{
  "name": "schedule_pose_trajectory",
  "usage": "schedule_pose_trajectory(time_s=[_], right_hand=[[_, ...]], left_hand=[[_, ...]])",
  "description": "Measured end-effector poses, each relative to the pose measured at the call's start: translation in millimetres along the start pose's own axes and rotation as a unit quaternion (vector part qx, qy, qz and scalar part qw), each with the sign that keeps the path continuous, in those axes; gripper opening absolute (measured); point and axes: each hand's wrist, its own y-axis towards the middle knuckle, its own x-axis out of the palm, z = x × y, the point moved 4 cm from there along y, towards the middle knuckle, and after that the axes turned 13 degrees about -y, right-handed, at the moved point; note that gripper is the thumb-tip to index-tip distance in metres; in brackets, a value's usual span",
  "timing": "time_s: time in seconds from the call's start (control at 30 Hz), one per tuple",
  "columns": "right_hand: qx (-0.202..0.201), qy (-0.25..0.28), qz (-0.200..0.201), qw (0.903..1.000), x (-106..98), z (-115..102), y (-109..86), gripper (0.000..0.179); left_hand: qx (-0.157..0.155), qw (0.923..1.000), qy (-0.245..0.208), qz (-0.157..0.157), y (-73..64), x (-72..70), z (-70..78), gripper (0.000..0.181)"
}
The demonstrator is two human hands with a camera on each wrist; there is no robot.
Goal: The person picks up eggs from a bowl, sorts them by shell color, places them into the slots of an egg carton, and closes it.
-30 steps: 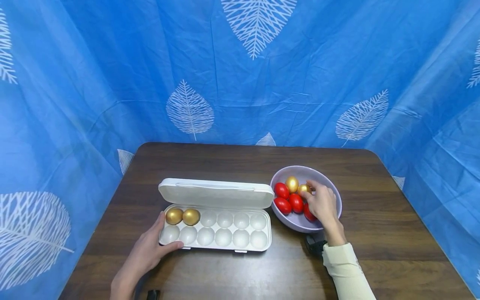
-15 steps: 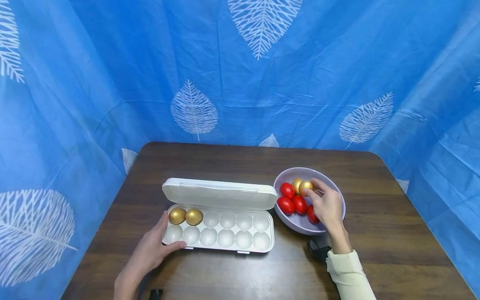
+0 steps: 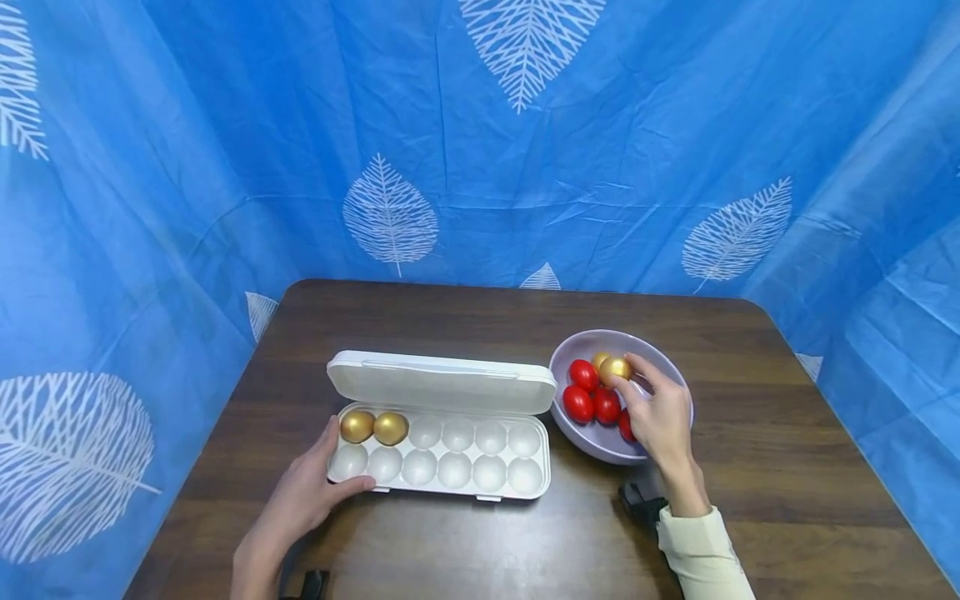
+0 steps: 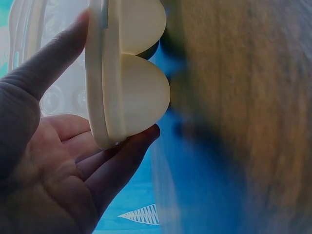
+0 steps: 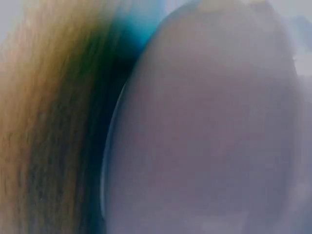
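A white egg carton (image 3: 453, 471) lies with its lid (image 3: 442, 387) raised. Two golden eggs (image 3: 391, 428) sit in the left end of its back row. My left hand (image 3: 300, 487) grips the carton's left end; in the left wrist view the thumb lies over the rim and fingers reach beneath the rounded cups (image 4: 144, 95). Between thumb and fingertips, my right hand (image 3: 666, 421) pinches a golden egg (image 3: 616, 371) over the lilac bowl (image 3: 592, 446). Several red eggs (image 3: 578, 404) and another golden egg (image 3: 600, 359), partly hidden, lie in the bowl.
Carton and bowl stand side by side on a dark wooden table (image 3: 450, 550). Blue cloth (image 3: 480, 233) with white leaf prints hangs around its back and sides. The bowl's wall (image 5: 204, 122) fills most of the right wrist view.
My right hand has taken hold of a golden egg in the bowl and lifted it slightly. The left hand keeps its grip on the carton. The head view has shifted a little.
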Motion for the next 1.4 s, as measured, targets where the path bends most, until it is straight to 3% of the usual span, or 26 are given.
schedule_pose_trajectory(time_s=[0.37, 0.53, 0.73, 0.93, 1.4], right_hand=[[-0.073, 0.035, 0.027, 0.9964, -20, -44, -21.1, 0.047], [-0.104, 0.069, 0.033, 0.9916, -20, -59, -35.4, 0.052], [-0.145, 0.1, 0.021, 0.9841, -15, -77, -42.7, 0.044], [-0.144, 0.168, -0.036, 0.9745, 0, -94, -48.9, 0.046], [-0.125, 0.216, -0.106, 0.9626, 59, -135, -63.0, 0.038]], left_hand=[[0.002, 1.0, 0.009, 0.001, -1.0, -1.9, -0.3, 0.111], [0.002, 1.0, 0.008, 0.0, -0.3, -1.0, -1.0, 0.111], [-0.006, 1.0, 0.0, -0.001, -0.3, -0.8, -2.0, 0.111], [-0.001, 1.0, 0.0, -0.001, -1.2, -2.0, 0.1, 0.111], [-0.001, 1.0, -0.003, -0.002, -1.4, -2.2, -0.4, 0.112]])
